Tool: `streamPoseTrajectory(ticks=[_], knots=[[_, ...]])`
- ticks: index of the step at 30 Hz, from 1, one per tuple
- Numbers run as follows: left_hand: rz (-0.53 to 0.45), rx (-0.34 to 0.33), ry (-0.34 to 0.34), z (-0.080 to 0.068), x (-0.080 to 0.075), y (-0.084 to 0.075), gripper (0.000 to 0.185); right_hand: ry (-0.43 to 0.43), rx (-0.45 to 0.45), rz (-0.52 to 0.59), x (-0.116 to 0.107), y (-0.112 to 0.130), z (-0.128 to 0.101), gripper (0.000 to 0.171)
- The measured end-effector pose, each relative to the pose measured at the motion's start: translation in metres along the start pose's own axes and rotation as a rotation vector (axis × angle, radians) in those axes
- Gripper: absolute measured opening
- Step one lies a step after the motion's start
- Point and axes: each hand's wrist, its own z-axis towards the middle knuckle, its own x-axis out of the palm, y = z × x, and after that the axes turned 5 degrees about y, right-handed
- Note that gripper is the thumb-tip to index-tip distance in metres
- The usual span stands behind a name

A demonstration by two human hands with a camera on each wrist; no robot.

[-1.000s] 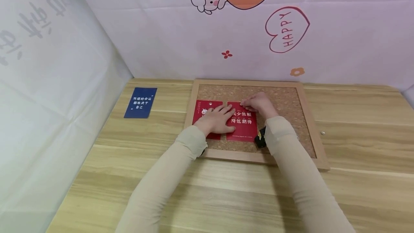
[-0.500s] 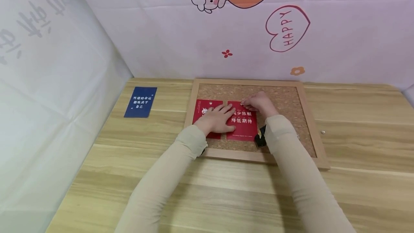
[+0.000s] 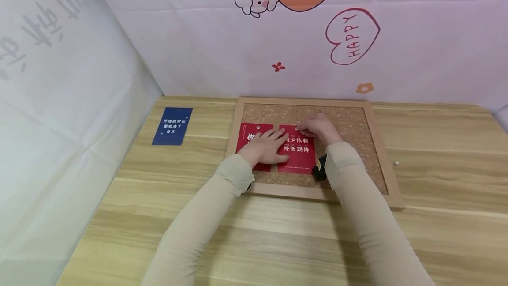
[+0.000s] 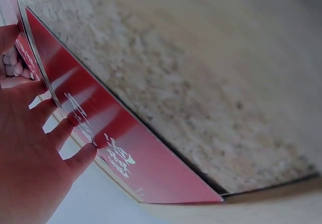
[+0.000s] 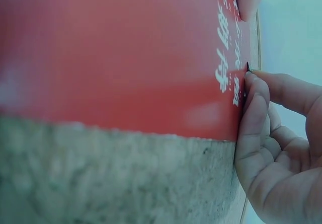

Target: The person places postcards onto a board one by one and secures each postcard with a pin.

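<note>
A framed corkboard lies on the table with two red cards on it. The left card has a silver thumbtack near its top edge. My left hand rests with spread fingers across both cards, its fingertips on the right card. The left wrist view shows the straight fingers over the left card. At the right card's top edge, my right hand pinches a small thumbtack between thumb and forefinger. The other right fingers curl toward the palm.
A blue card with white writing lies left of the board. One loose thumbtack sits on the table to the right of the frame. Printed white cloth rises behind the table and along its left side.
My right fingertips have shifted very slightly to the right, and a bit of the thumbtack shows beside them. The left hand and both cards stay where they were.
</note>
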Motion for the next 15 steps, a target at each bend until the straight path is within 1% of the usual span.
streamPoseTrajectory(ticks=[7,15], knots=[[-0.003,0.004,-0.006,0.0004,0.0011,0.0003,0.075,0.003,-0.031,0.009,0.0002,-0.0014,-0.0007,0.036],[-0.009,0.002,-0.005,-0.0005,0.0006,0.0002,0.075,-0.024,-0.021,0.004,0.0009,-0.0024,0.0016,0.032]])
